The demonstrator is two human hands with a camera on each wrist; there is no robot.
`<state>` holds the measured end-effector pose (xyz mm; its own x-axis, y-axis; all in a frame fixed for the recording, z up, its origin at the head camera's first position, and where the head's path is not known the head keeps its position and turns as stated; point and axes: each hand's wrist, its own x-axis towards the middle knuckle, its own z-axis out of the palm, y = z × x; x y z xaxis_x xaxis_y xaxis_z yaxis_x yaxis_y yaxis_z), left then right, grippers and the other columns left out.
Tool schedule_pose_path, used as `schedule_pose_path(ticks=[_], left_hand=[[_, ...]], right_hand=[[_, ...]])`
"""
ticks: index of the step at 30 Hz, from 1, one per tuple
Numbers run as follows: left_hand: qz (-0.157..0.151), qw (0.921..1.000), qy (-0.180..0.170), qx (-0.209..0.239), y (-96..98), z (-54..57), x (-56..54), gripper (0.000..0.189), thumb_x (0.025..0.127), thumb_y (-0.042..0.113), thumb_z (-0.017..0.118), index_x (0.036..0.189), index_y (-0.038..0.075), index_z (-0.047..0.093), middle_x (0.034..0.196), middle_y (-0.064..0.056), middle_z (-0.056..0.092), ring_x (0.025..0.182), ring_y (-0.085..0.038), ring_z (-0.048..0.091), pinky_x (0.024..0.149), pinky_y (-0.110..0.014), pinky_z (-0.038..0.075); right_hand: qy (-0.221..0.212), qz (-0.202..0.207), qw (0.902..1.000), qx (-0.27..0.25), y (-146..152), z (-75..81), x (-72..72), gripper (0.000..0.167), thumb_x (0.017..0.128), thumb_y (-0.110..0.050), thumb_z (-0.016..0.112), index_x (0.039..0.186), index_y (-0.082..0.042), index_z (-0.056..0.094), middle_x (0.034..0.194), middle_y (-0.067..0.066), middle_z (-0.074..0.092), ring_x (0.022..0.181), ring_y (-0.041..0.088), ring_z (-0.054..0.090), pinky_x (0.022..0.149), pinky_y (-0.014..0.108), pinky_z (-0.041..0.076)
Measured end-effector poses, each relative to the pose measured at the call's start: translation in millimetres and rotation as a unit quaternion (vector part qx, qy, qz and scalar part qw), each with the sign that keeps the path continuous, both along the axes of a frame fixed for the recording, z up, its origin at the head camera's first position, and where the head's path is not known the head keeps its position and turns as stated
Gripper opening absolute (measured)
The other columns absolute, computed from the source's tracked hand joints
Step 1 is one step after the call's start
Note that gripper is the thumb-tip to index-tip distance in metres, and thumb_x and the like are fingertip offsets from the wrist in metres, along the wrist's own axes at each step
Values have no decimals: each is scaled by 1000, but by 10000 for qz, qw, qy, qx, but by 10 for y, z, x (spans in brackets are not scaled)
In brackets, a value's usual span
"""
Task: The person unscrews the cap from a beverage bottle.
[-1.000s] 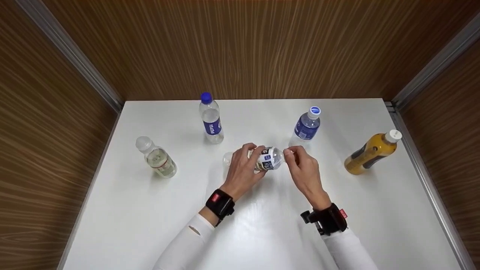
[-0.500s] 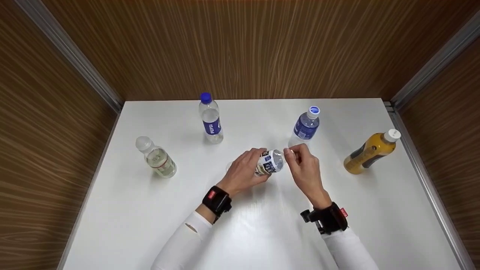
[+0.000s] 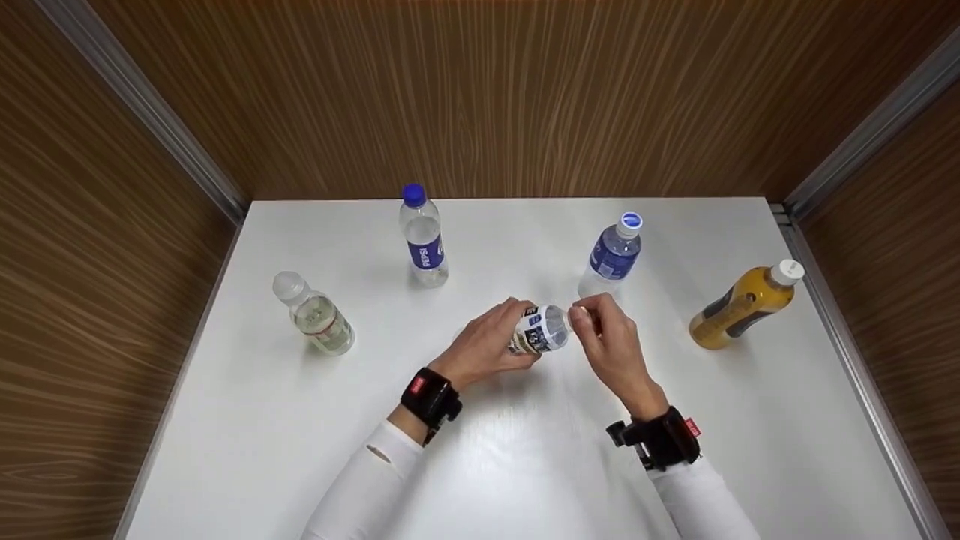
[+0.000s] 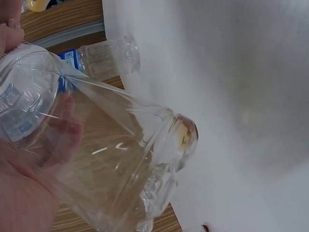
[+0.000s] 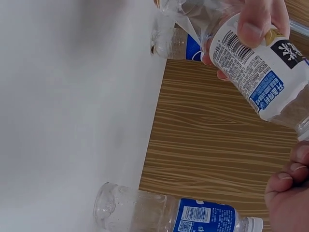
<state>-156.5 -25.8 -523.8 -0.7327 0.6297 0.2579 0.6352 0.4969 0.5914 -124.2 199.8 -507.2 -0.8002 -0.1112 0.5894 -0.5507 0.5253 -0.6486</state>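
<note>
A clear plastic bottle point(image 3: 541, 328) with a white label lies nearly sideways between both hands, its neck to the right. My left hand point(image 3: 480, 345) grips it round the body, thumb on the label in the right wrist view. The fingers of my right hand point(image 3: 613, 349) pinch the neck end, where a bit of white cap point(image 5: 304, 136) shows; the rest is hidden behind the fingertips. In the left wrist view the transparent base of the bottle point(image 4: 111, 150) points away from the palm, and the bottle holds no visible drink.
On the white table point(image 3: 517, 465) stand a Pepsi bottle point(image 3: 425, 251), a blue-labelled bottle point(image 3: 615, 257) just behind my right hand, a pale-liquid bottle point(image 3: 322, 322) at left and an orange drink bottle point(image 3: 739, 311) at right. Wood-grain panels point(image 3: 510, 97) enclose the back and sides.
My left hand has shifted slightly nearer and wrapped further over the bottle, whose base end is now covered. The bottle has tilted and turned a little. My right hand stays almost in place.
</note>
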Motion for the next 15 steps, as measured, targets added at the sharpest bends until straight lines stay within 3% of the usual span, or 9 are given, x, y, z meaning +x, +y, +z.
schedule_pose_path(ticks=[9, 15], left_hand=[[-181, 9980, -605, 81, -12, 21, 0, 65, 85, 28, 84, 138, 10, 52, 115, -1, 60, 101, -13, 59, 88, -30, 53], [-364, 9944, -979, 165, -27, 43, 5, 67, 86, 27, 84, 142, 10, 51, 120, -1, 60, 105, -12, 59, 92, -29, 52]], right_hand=[[59, 313, 9995, 5, 70, -30, 10, 8, 98, 2, 64, 105, 2, 61, 78, 0, 55, 66, 6, 46, 55, 19, 38], [249, 370, 9988, 178, 109, -68, 40, 15, 105, -11, 60, 108, 3, 61, 82, 3, 55, 70, 8, 47, 58, 20, 38]])
